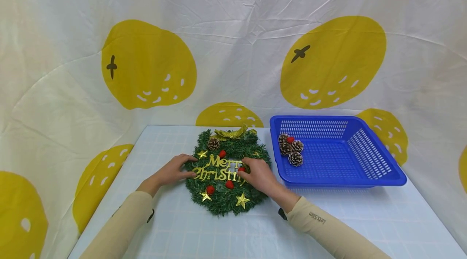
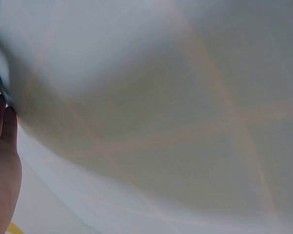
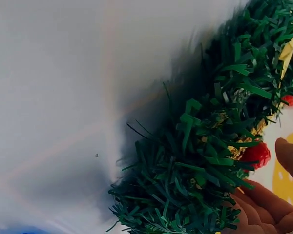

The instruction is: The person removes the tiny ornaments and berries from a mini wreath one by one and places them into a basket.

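Observation:
A green tinsel wreath [image 1: 219, 204] lies on the table, with gold "Merry Christmas" lettering [image 1: 219, 161] across its middle. Gold stars [image 1: 242, 200], red balls [image 1: 210, 189], a pine cone [image 1: 213, 144] and a gold bow [image 1: 233, 133] decorate it. At the wreath's left edge, my left hand [image 1: 176, 170] touches the greenery with fingers and thumb spread; two fairly straight fingers [image 2: 9, 126] show in the left wrist view. My right hand [image 1: 260, 174] reaches over the right side, covering the lettering's end. Its thumb and fingertips stand around a red ball [image 3: 256, 155], with a gap at the thumb.
To the right of the wreath stands a blue plastic basket [image 1: 339, 116] with slotted walls. In its left corner sit several pine cones [image 1: 295, 158] and a red ball [image 1: 290, 140]. A white curtain [image 1: 237, 60] with yellow fruit prints hangs behind the pale checked table [image 1: 175, 226].

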Tool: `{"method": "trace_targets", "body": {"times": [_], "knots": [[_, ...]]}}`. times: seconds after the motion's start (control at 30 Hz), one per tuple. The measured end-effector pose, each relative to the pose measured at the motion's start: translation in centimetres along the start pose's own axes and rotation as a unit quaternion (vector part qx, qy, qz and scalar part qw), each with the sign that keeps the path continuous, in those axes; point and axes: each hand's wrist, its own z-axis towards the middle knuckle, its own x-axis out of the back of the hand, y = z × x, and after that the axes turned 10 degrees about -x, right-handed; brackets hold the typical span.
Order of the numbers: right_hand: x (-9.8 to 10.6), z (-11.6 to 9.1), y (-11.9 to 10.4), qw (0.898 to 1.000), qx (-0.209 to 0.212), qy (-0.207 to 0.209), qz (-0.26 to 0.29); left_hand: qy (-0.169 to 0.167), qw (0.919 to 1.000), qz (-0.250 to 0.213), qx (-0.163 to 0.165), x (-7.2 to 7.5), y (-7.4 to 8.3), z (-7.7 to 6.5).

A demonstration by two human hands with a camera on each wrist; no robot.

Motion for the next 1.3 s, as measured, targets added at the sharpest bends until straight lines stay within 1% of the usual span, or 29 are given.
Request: {"method": "trace_targets", "body": {"times": [0.13, 0.37, 0.73, 0.87, 1.07, 1.3], "knots": [[-0.2, 0.05, 0.05, 1.0, 0.017, 0.008, -0.019, 0.001, 1.0, 0.0, 0.001, 0.01, -0.07, 0.0], [-0.51, 0.02, -0.06, 0.999, 0.015, 0.008, -0.043, 0.0, 1.0, -0.003, 0.0, -0.02, -0.09, 0.0], [-0.82, 0.05, -0.07, 0.997, 0.037, 0.029, -0.065, 0.002, 1.0, -0.003, -0.002, -0.07, -0.1, 0.03], [-0.95, 0.11, 0.07, 0.997, 0.038, 0.026, -0.065, 0.002, 1.0, 0.0, -0.002, -0.09, -0.15, 0.05], [-0.99, 0.13, 0.17, 0.998, 0.035, 0.021, -0.049, 0.001, 1.0, -0.001, -0.003, -0.07, -0.1, 0.03], [-0.57, 0.27, 0.17, 0.998, 0.042, 0.03, -0.031, 0.001, 1.0, -0.001, -0.004, -0.05, -0.06, 0.05]]}}
